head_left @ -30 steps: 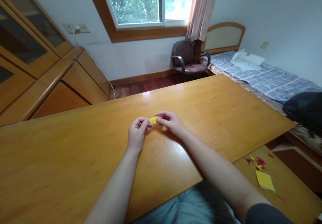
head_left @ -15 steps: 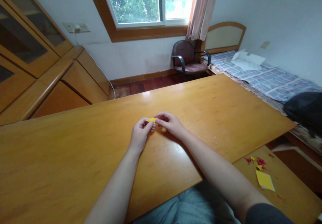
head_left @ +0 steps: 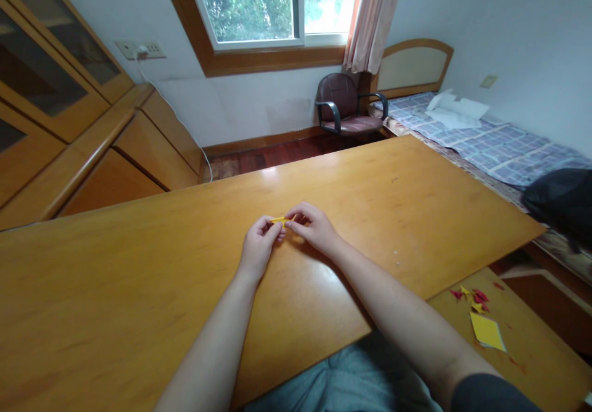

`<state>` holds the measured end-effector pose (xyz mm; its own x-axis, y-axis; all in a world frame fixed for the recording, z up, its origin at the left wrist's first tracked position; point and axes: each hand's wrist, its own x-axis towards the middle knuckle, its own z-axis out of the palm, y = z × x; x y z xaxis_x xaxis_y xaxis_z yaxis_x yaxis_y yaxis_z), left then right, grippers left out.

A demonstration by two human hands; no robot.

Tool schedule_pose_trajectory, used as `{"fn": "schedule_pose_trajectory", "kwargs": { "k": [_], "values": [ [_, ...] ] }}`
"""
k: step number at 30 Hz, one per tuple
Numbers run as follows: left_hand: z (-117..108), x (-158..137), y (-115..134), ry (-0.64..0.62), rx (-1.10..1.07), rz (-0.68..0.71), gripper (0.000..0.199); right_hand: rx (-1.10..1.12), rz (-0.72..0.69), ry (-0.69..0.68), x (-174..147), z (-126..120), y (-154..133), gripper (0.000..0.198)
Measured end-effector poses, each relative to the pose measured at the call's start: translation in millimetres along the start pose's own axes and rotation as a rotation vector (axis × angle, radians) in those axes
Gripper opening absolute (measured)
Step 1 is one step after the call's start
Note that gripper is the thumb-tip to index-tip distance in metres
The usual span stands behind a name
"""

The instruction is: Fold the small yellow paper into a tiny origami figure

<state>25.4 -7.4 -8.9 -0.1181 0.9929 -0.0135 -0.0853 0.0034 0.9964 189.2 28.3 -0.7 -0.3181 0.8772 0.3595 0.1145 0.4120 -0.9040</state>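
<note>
A small folded piece of yellow paper [head_left: 279,221] is pinched between my two hands just above the wooden table [head_left: 139,295]. My left hand [head_left: 259,242] grips its left side, thumb on top and fingers curled beneath. On the right side, my right hand [head_left: 311,224] holds it between thumb and fingertips. My fingers cover much of the paper, so its full shape is hidden.
On a lower surface [head_left: 536,350] at the right lie several small red and yellow folded paper pieces [head_left: 478,298] and a stack of yellow square paper [head_left: 487,332]. A brown armchair [head_left: 340,100], a bed [head_left: 509,147] and a cabinet [head_left: 152,147] stand beyond the table.
The yellow paper between my fingers now looks narrower and flatter, where a wider pointed shape showed before. My right hand has shifted very slightly; my left hand stays in place.
</note>
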Motion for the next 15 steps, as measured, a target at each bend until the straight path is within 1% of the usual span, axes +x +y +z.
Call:
{"fn": "schedule_pose_trajectory", "kwargs": {
  "k": [3,6,10,15],
  "values": [
    [-0.6,0.2,0.7,-0.004,0.056,0.03,0.023,0.012,0.03,-0.003,0.3,0.4,0.9,0.01],
    [-0.8,0.3,2.1,0.011,0.105,0.048,0.025,0.063,0.093,-0.013,0.9,1.5,3.3,0.013],
    [0.6,0.1,2.5,0.004,0.075,0.015,0.028,0.141,0.165,-0.009,2.0,2.7,7.6,0.015],
    [0.8,0.6,-1.4,-0.007,0.024,-0.017,0.029,0.083,0.149,0.01,1.9,3.0,8.1,0.013]
  ]
}}
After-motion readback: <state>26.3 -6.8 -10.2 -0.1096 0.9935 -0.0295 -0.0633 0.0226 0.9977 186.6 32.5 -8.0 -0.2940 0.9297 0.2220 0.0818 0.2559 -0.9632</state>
